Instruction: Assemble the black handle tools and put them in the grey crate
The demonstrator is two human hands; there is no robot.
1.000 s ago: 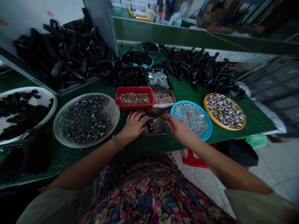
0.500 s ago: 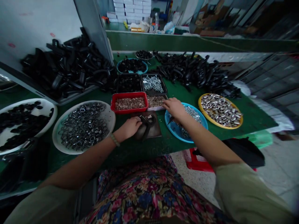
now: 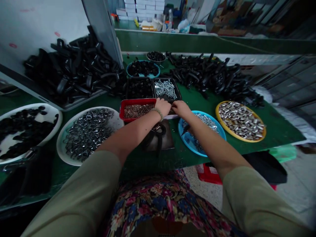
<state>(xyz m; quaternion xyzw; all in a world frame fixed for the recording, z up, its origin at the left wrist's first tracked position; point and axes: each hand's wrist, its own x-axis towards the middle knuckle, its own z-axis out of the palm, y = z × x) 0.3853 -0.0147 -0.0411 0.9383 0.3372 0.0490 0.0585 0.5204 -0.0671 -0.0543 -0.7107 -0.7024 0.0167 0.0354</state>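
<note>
Both hands are together at the middle of the green surface (image 3: 192, 100), over the pale tray (image 3: 173, 116) of small parts. I read the step as picking out or joining a small part; the black looped part (image 3: 160, 131) waits on the metal plate (image 3: 168, 140), nearer the body, with no hand on it.

Left hand (image 3: 162, 107): fingers bent, just beside the right hand (image 3: 181, 108), whose fingers are also curled in. I cannot tell whether either pair of fingertips is grasping anything.

My judgement of the next move: it calls for a fine pinch, then a careful return to the plate without knocking the red tray (image 3: 121, 112) just beside the left wrist.

Hard to make out: the hands cover most of the pale tray, so what they touch is lost to me. A dark piece (image 3: 165, 97) shows just past the left fingers — held or merely lying there, I can't say. A dark pointed piece (image 3: 185, 130) shows under the right wrist, over the blue tray (image 3: 179, 135); its upper end is hidden. The left forearm crosses in front of the plate's left side, which is murky anyway.
</note>
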